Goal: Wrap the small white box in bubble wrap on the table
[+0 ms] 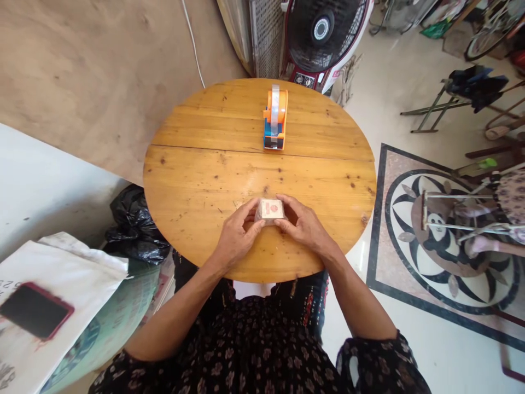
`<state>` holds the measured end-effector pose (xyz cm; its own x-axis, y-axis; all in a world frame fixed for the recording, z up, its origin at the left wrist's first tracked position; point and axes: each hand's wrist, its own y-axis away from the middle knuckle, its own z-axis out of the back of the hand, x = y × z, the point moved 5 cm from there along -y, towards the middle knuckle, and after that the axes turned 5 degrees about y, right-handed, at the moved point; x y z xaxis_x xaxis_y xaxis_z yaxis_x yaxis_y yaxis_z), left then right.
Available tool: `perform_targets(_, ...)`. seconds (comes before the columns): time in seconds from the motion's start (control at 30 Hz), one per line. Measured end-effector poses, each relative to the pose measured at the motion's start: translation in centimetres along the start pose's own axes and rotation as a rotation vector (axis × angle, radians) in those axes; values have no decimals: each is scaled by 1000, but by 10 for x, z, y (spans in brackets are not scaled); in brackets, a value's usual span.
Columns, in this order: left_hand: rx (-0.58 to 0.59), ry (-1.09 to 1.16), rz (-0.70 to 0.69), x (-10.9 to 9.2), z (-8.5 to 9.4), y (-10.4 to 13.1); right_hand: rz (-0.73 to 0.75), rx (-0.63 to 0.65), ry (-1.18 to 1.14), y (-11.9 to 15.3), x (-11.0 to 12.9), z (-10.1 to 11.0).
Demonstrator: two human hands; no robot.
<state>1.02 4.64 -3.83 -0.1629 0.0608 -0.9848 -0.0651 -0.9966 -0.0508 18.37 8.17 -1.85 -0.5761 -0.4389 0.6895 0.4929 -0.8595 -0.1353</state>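
Resting at lower centre of the frame on a round table [197,180], a small packet [271,209] is pinched from both sides by the left hand [235,236] and right hand [302,224], apparently to steady it. A tape dispenser [275,117] is set upright at upper centre, well apart.

Round wooden table [197,180] (knotty): tape dispenser [275,118], small wrapped packet [271,209].
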Motion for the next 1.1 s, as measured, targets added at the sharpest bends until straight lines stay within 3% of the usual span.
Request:
perform_targets(0.1,65,31,17,1,15,1,10,12,-29,8,-2,9)
perform_targets(0.23,64,-127,-30,-2,40,2,-63,31,-23,18,-11,15)
perform_targets(0.4,185,-355,-120,-14,26,-2,-67,-4,35,14,-11,12)
perform_targets(0.53,170,-432,-177,-16,13,-7,-53,-51,16,11,-8,7)
perform_targets(0.73,122,-511,-234,-10,9,-8,-32,-101,46,13,-9,2)
perform_targets(0.9,126,-432,-178,-14,11,-4,-19,-92,51,14,-8,0)
perform_targets(1.0,18,-380,-177,-24,14,1,-19,-102,50,14,-8,-1)
perform_targets(1.1,-90,-413,-289,-35,8,6,-2,-107,64,14,-7,-4)
